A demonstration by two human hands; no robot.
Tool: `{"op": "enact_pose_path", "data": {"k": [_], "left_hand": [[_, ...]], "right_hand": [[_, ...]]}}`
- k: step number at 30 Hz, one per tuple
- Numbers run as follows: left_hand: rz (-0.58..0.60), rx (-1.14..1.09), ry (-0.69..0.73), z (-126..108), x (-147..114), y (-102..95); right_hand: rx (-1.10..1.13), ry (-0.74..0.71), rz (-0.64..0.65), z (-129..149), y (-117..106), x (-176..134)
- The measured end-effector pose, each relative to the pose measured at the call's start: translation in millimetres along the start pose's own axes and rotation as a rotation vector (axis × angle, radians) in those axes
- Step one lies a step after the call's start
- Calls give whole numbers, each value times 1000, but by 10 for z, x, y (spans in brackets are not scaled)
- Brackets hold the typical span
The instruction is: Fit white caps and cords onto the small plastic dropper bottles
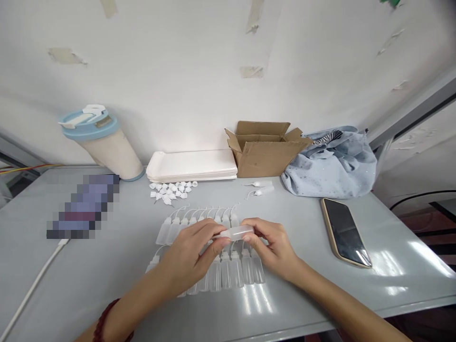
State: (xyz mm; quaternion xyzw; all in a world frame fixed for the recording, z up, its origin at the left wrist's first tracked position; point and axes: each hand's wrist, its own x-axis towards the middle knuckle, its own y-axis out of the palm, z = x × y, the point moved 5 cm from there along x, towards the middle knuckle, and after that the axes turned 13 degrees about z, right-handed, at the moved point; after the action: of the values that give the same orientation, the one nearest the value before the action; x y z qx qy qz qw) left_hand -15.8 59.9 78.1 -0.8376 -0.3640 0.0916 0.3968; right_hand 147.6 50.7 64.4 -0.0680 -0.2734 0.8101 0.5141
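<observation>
Translucent bottle (241, 232) pinched by left hand (192, 251) and right hand (273, 246); fingers (211, 230) seem to half-hide its nozzle (217, 235).

To the left of my left hand (194, 249), I could pass over the surface (123, 263) as far as the white cable (32, 289); to the right of my right hand (272, 247), up to the phone (347, 232). Ahead, the back row of bottles (174, 230), loose caps (183, 195) and cardboard box (270, 159) block me.

- A white wall (178, 95) rose behind, dotted with tape scraps (252, 72).
- A glossy grey worktop (110, 270) stood before it, reflecting light near its front edge.
- A grey metal bar (413, 111) slanted at right.
</observation>
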Motion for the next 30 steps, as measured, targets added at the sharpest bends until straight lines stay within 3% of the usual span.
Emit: {"op": "enact_pose_path", "data": {"k": [4, 9, 14, 18, 21, 25, 28, 30], "left_hand": [[-9, -14, -35, 42, 4, 25], [-99, 68, 70, -4, -2, 18], [-208, 418, 281, -102, -53, 59], [-189, 554, 323, -45, -59, 79], [-212, 510, 211, 137, -54, -90], [-276, 523, -160, 568, -121, -493], [-293, 549, -358, 864, -234, -747], [-233, 558, -451, 1029, -298, -827]], "right_hand": [[-19, 0, 18, 21, 3, 14], [113, 86, 49, -46, 21, 19], [371, 258, 108, -213, 104, 32], [442, 301, 119, -261, 101, 57], [286, 265, -13, -308, -95, 65], [-153, 236, -248, -467, -517, 45], [-369, 289, -238, -646, -708, 59], [-448, 352, -174, -749, -752, 75]]}}
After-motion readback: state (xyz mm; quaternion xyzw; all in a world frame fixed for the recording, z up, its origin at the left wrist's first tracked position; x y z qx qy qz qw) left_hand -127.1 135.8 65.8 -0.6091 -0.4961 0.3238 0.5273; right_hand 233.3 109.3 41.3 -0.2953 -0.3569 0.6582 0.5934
